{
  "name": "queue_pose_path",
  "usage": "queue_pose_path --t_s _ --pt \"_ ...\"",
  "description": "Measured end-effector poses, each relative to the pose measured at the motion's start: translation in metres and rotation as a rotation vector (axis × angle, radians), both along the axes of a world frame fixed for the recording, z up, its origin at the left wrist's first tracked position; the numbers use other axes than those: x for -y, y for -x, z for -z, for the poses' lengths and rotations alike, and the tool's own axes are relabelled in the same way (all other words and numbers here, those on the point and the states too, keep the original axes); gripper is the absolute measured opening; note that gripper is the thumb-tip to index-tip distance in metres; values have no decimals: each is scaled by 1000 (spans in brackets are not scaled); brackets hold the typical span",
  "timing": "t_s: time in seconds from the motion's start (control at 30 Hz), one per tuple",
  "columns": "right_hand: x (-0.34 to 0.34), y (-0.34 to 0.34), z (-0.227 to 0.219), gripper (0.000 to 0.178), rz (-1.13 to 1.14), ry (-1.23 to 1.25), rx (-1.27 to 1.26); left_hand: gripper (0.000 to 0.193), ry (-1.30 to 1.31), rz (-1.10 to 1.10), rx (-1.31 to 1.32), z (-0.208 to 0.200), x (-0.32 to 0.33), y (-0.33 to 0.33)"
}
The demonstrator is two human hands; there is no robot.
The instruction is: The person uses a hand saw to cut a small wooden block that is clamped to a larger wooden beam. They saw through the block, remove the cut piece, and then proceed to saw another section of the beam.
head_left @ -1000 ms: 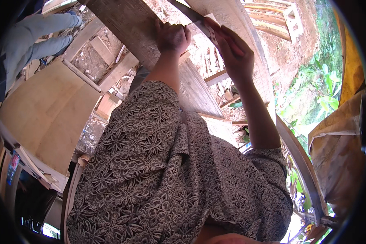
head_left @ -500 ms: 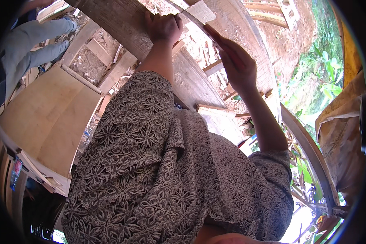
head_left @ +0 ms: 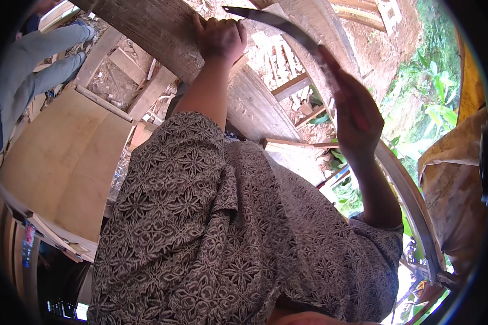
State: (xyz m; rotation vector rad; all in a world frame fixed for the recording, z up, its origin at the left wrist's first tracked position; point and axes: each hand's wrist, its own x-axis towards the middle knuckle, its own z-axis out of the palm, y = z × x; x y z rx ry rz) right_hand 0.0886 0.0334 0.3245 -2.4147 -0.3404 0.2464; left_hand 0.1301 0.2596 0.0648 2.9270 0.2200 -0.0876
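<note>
A pruning saw with a long curved dark blade [head_left: 281,23] and a reddish-dark handle is held in my right hand [head_left: 360,120], fingers wrapped round the grip. Its blade reaches up and left, and the pointed tip lies just beyond my left hand [head_left: 220,39]. That hand is closed on the edge of a wide weathered wooden plank [head_left: 141,33], which runs from the upper left down toward my body. Whether the teeth touch the wood, I cannot tell.
A pale plywood-topped table [head_left: 57,162] stands at the left. Beyond it is a person in light trousers [head_left: 43,57]. Wood offcuts [head_left: 130,65] and timber pieces lie about on the ground. Green plants [head_left: 436,92] and a brownish tarp [head_left: 453,179] are at the right.
My right hand has drawn the saw back to the right and lower, so its tip now shows clear of the plank. My left hand stays on the plank.
</note>
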Motion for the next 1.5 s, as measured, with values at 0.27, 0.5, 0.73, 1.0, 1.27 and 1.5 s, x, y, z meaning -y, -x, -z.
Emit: queue_pose_path --t_s 0.27,0.5,0.73,1.0,1.27,1.5 --pt "-1 8 -23 35 -61 -77 -271 44 23 14 66 -2 2 -2" --pt "-14 42 10 52 -97 -289 -249 38 -2 62 -10 0 4 -3" --pt "21 29 14 49 125 -240 -283 49 -42 19 -46 -15 10 -6" --pt "42 58 50 47 46 -464 -173 41 -202 -3 327 20 -4 -9" --pt "51 56 39 59 -3 -495 -256 42 -208 -15 193 -15 -1 -7" --pt "70 84 39 52 42 -433 -253 46 -168 -18 233 -5 -2 -5"
